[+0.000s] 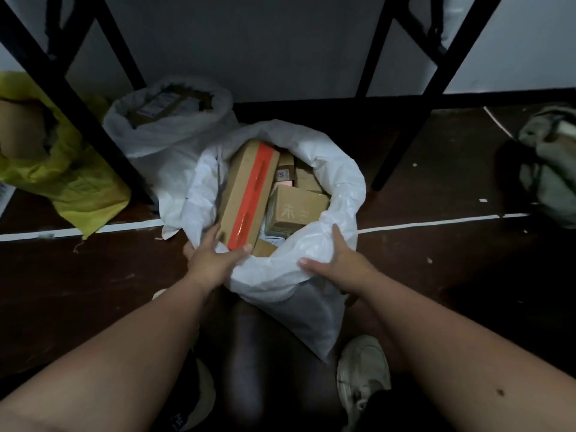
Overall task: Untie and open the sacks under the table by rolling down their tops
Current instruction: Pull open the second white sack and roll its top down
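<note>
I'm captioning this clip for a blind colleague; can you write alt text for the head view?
Both hands, left hand and right hand, grip the rolled-down rim of an open white sack full of cardboard boxes on a dark floor. Behind it stand another open white sack and a yellow sack, among black table legs.

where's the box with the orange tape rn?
In the head view, the box with orange tape stands tilted inside the open white sack, on its left side, with the left hand at its lower end.
</note>
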